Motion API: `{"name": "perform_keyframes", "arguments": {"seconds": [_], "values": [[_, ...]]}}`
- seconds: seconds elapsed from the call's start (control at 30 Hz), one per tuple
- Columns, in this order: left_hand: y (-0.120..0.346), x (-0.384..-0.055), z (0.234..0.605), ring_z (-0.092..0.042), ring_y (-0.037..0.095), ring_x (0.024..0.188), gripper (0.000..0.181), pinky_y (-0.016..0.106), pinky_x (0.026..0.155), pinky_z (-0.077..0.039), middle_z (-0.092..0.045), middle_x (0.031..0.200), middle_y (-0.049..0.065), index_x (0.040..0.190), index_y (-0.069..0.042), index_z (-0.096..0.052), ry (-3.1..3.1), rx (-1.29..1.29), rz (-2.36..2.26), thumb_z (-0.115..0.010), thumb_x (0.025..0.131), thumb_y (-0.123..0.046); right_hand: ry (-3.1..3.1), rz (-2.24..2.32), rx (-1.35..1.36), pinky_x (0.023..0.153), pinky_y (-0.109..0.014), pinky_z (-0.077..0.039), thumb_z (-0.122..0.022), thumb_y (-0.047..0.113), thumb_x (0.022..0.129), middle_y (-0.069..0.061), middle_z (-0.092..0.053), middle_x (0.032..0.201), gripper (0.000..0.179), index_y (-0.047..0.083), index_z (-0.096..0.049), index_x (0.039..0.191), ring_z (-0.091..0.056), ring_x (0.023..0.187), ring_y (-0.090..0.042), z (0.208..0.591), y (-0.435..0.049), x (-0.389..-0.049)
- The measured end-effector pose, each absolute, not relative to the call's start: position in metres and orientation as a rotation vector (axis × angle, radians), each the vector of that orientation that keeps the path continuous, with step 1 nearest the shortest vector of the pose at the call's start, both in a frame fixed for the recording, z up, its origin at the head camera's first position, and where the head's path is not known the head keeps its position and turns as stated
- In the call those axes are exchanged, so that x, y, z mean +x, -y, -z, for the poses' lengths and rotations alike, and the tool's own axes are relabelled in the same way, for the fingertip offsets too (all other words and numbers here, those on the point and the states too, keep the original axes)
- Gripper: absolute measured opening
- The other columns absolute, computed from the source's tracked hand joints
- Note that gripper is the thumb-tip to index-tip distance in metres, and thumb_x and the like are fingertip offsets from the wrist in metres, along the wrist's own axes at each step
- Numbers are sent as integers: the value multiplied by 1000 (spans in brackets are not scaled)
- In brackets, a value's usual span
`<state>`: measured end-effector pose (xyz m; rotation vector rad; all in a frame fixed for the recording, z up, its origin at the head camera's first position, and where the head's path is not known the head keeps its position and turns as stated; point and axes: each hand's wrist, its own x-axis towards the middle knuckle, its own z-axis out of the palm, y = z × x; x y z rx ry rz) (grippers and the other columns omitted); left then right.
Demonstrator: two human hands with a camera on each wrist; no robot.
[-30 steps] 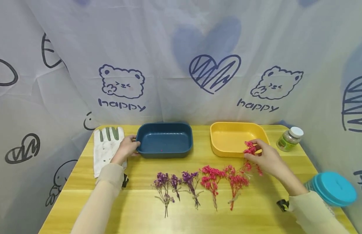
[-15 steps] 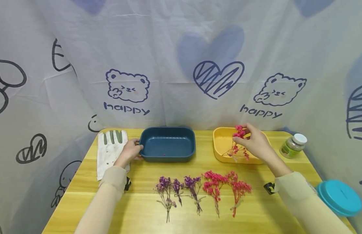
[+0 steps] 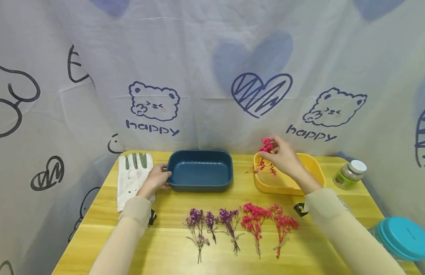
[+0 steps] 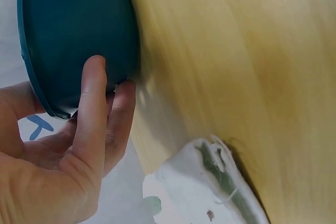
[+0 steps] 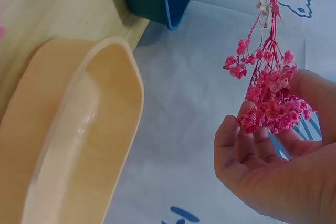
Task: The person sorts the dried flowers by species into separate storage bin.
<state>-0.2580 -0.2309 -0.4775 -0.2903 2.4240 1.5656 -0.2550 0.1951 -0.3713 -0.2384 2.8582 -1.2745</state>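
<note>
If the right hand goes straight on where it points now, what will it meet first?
Most likely the hanging cloth behind the table: the right hand, with pink flowers in its fingers, points that way above the yellow tray. The depth is unclear.

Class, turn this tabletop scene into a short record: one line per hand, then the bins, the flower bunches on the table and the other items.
Left hand: grips the left end of the blue bin
Right hand: holds a pink sprig by its blooms, at the left end of the yellow bin
Bins: side by side, apart
Purple bunches: three
Pink bunches: two, right of the purple
Far left: white glove
Right side: white-lidded jar, turquoise-lidded container
</note>
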Motion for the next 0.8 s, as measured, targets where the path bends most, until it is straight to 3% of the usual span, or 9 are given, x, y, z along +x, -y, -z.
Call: {"name": "perform_keyframes", "arguments": {"seconds": [0.57,0.8], "values": [[233,-259,476,-66,44,118,56,46,84,-69,-51,145,35,157,7,-38,-2382,-308,-1615,-45,103,-5,-2731,1402,-429,77,-25,-57,-76,20,97,-25,-65,127,53,2,-54,142,-64,102,-37,384,-132,-292],[233,-258,482,-64,47,123,56,46,84,-69,-50,148,35,157,6,-38,-2358,-309,-1647,-45,103,-6,-2690,1376,-473,77,-29,-58,-75,17,98,-24,-65,129,53,2,-52,144,-65,102,-36,393,-96,-304]]}}
